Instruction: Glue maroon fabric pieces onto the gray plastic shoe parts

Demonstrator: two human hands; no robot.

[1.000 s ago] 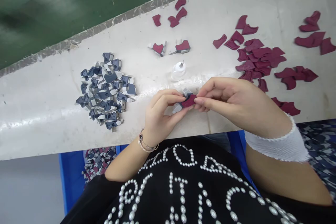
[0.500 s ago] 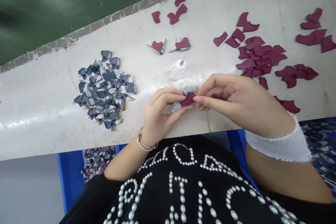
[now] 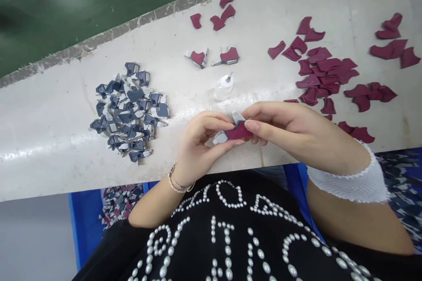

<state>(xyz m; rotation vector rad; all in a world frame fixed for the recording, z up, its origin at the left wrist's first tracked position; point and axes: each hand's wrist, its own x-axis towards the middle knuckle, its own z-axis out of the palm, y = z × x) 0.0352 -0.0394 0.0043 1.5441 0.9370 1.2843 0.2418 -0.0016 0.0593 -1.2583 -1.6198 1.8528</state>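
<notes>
Both hands meet over the near edge of the white table (image 3: 49,140). My left hand (image 3: 198,145) pinches a small grey-and-white part with a maroon piece (image 3: 235,131) on it. My right hand (image 3: 290,131) presses its thumb and fingers on the maroon piece from the right. A pile of grey-blue and white parts (image 3: 128,109) lies to the left of my left hand. Loose maroon pieces (image 3: 323,74) are spread out behind my right hand.
A small white bottle with a thin nozzle (image 3: 224,85) stands just behind the hands. Two parts with maroon pieces on them (image 3: 214,58) lie further back. Blue bins (image 3: 89,224) holding more parts sit under the table edge. A green surface (image 3: 82,4) runs along the far side.
Both hands have dropped slightly towards me with the part, which now lies flatter between the fingers. The fingers have shifted a little on the maroon piece.
</notes>
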